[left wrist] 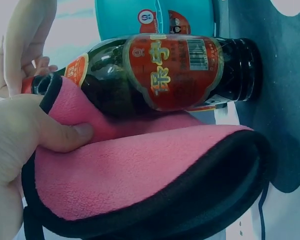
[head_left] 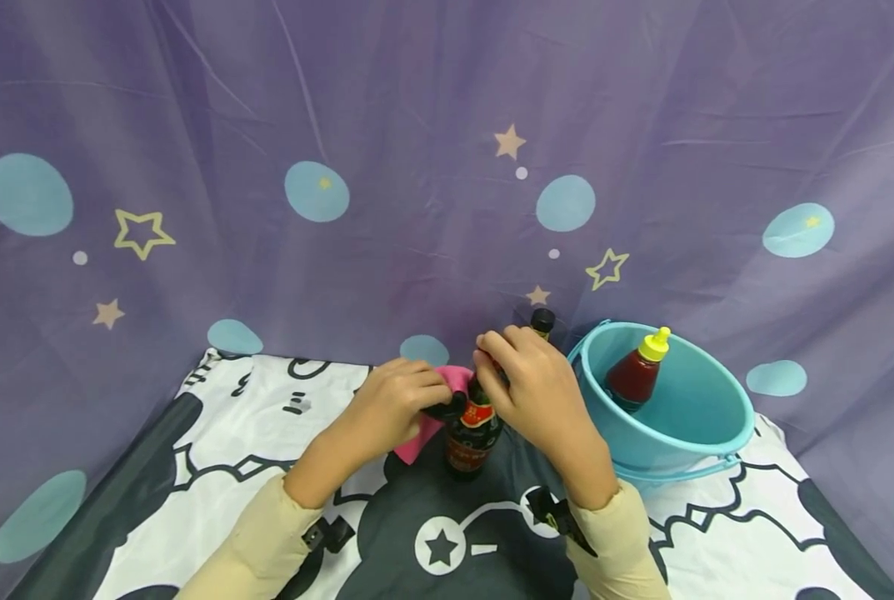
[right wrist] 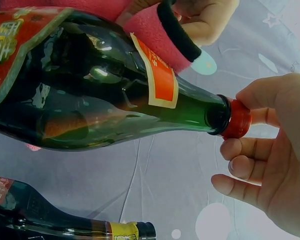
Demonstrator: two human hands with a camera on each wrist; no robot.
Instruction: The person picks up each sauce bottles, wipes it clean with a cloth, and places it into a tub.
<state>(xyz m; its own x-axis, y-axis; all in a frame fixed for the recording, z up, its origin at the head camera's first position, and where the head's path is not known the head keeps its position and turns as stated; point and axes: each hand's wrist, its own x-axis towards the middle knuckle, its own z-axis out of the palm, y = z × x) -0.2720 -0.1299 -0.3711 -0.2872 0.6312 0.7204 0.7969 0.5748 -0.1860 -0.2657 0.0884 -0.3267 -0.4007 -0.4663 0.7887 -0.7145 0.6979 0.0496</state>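
A dark green glass bottle (head_left: 471,446) with red and gold labels stands upright on the cloth-covered table. My right hand (head_left: 538,390) pinches its red cap (right wrist: 238,119) between thumb and fingers, as the right wrist view shows. In the head view that hand hides the cap. With its thumb on the fleecy side, my left hand (head_left: 396,402) grips a pink cloth (left wrist: 140,172) with a black edge. The cloth lies against the side of the bottle, partly behind it in the head view.
Behind my right hand stands a second dark bottle (right wrist: 65,215) with a yellow neck label. To the right, a light blue bucket (head_left: 664,454) holds a squeeze bottle (head_left: 634,379) with a yellow top. A purple curtain (head_left: 417,250) hangs behind the table.
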